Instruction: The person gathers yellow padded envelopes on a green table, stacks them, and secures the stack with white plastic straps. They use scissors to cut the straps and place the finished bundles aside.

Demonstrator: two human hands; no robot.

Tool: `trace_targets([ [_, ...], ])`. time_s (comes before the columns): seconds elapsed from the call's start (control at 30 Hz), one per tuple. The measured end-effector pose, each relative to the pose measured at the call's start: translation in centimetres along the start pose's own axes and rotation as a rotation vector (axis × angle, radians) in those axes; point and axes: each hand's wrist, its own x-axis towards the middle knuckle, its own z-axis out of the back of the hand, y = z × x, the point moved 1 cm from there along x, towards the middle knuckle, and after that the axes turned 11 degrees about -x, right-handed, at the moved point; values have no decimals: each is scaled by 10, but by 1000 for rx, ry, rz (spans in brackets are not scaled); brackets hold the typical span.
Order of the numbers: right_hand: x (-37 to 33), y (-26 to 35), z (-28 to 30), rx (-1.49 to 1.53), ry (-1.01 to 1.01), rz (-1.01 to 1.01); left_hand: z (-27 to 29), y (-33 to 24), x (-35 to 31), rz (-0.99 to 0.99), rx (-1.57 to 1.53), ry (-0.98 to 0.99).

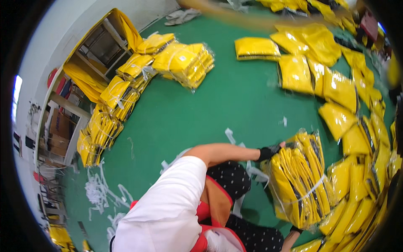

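A bundle of yellow folded garments in clear plastic bags (pixel 300 180) stands on edge on the green floor (pixel 197 109), tied with a white strap. My left hand (pixel 270 152), in a black fingerless glove, grips the bundle's upper left corner, the arm reaching across from a white sleeve. My right hand (pixel 294 233) is at the bundle's lower edge; only the wrist with a black cuff shows, and the fingers are hidden behind the bundle. My knees in dark dotted trousers are just left of the bundle.
Tied yellow bundles (pixel 184 61) lie at the upper left and run down beside a wooden shelf unit (pixel 96 46). Single yellow packs (pixel 296 72) spread along the right side. Cut white strap scraps (pixel 100 191) litter the floor at lower left.
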Motion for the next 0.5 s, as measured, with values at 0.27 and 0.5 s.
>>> trace_targets([
  [0.27,7,73,-212,39,475,37,107,-136,-158,-878,661,-573],
  [0.5,-32,1,-529,-40,1105,-11,292,-154,-368,-1077,447,-1139],
])
